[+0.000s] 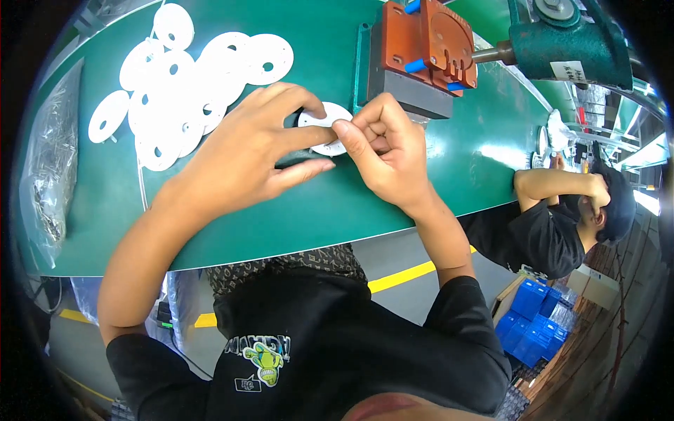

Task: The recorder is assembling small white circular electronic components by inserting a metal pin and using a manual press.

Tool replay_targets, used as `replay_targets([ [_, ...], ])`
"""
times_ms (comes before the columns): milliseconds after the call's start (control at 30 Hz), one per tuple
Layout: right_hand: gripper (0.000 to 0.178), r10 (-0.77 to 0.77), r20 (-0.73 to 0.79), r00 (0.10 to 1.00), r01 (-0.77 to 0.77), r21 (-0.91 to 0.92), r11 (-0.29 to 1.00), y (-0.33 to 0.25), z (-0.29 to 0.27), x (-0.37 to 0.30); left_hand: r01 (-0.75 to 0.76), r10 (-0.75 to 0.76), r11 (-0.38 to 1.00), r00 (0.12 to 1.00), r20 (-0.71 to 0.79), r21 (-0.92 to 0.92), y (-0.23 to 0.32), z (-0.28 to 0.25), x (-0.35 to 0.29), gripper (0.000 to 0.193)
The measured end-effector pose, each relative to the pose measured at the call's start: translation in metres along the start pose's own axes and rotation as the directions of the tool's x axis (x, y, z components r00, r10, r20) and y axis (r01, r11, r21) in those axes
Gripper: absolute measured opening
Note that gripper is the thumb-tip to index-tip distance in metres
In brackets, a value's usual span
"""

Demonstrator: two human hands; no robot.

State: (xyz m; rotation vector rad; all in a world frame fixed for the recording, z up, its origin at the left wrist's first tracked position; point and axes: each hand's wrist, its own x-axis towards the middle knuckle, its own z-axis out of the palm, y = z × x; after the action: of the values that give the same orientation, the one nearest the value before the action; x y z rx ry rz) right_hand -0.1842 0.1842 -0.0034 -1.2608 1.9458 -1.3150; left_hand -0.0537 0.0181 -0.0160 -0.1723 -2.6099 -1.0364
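Observation:
A round white disc (336, 112) with small holes lies on the green tabletop (281, 228) between my hands. My left hand (256, 144) reaches over it from the left, fingers apart, with the index finger stretched across the disc and the thumb free below. At the disc's right edge my right hand (390, 151) is closed, thumb against curled index finger, close to the left index fingertip. Whatever those fingers pinch, if anything, is hidden. Several similar white discs (232, 84) with off-centre holes lie loosely overlapped to the left of my left hand.
Just beyond my right hand stands an orange fixture (428, 42) with blue pins on a dark block (411, 95). A green machine head (569, 52) points a metal rod at it. A clear plastic bag (53, 161) lies far left. A co-worker (547, 224) sits to the right.

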Motion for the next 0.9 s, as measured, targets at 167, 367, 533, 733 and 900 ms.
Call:
replay_targets([
  [167, 0.018, 0.040, -0.027, 0.999, -0.039, 0.041, 0.998, 0.001, -0.001, 0.003, 0.009, -0.009, 1.000, 1.000, 0.013, 0.018, 0.001, 0.002, 0.002, 0.022],
  [367, 0.018, 0.000, -0.044, 0.999, 0.001, 0.007, 1.000, 0.000, -0.001, 0.002, 0.007, -0.007, 1.000, 1.000, -0.001, 0.026, 0.002, 0.004, 0.002, 0.021],
  [533, 0.018, 0.011, -0.010, 1.000, -0.011, 0.000, 1.000, -0.002, -0.002, 0.003, -0.005, 0.005, 1.000, 1.000, -0.001, 0.023, 0.002, 0.002, 0.002, 0.019],
  [733, 0.018, -0.140, 0.045, 0.989, 0.145, -0.125, 0.982, 0.001, 0.000, 0.006, -0.040, 0.040, 0.999, 0.999, -0.003, 0.018, -0.001, 0.000, 0.006, 0.019],
  [900, 0.012, -0.255, -0.106, 0.961, 0.254, -0.020, 0.967, -0.007, -0.012, 0.004, -0.027, 0.027, 0.999, 1.000, -0.004, 0.032, 0.004, -0.005, 0.008, 0.024],
])
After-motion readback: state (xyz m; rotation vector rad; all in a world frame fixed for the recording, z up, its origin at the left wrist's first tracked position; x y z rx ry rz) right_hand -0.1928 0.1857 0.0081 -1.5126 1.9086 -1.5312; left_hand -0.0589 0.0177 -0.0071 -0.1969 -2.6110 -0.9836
